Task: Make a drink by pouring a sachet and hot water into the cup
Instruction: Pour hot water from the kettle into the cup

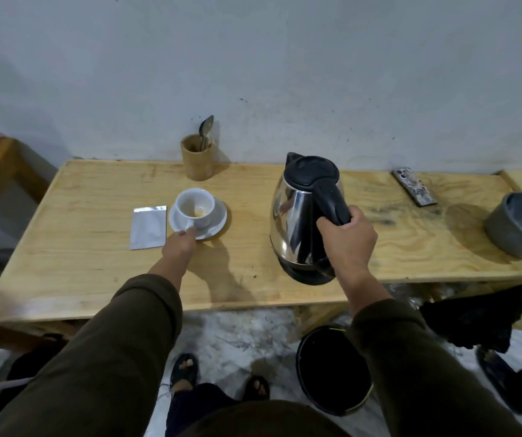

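Note:
A white cup (197, 205) stands on a white saucer (218, 220) on the wooden table (95, 272); a little brownish powder lies at the cup's bottom. My left hand (180, 244) grips the cup's handle at the saucer's near edge. A silver sachet (148, 227) lies flat just left of the saucer. To the right stands a steel kettle (297, 216) with a black lid, on its black base. My right hand (346, 233) is closed around the kettle's black handle.
A wooden holder (197, 157) with a spoon (206, 127) stands against the wall behind the cup. A phone (414, 186) and a grey bowl (520, 225) lie at the right. A black bin (332, 370) sits on the floor below the table edge, near my sandalled feet.

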{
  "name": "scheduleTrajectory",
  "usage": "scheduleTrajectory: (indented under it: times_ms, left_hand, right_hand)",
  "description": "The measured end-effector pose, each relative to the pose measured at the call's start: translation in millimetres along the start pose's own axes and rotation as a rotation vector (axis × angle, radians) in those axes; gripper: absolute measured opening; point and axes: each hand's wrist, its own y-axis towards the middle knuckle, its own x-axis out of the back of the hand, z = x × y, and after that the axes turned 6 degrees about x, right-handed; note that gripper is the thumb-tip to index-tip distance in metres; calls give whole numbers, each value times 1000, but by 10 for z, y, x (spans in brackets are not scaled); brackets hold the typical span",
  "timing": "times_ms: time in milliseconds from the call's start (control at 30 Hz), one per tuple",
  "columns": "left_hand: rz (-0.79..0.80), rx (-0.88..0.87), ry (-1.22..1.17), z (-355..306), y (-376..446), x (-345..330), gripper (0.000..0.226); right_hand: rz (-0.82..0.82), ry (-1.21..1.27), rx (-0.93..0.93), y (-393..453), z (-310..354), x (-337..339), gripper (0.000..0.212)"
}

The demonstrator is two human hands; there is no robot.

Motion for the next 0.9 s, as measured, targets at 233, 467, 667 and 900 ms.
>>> scheduleTrajectory:
  times_ms: [233,467,667,900]
  left_hand:
    - [37,47,-12,-47,105,107,63]
    - [41,62,139,-188,107,180,56]
    - [35,76,237,-230,98,206,51]
    - [14,38,180,-189,135,192,46]
  right_hand:
    - [223,-147,231,222,406,-97,8]
    - [454,-399,428,384,660,-347,11]
    - [576,-573,474,481,868,-535,30]
    - [593,-699,496,590,1034,-676,17]
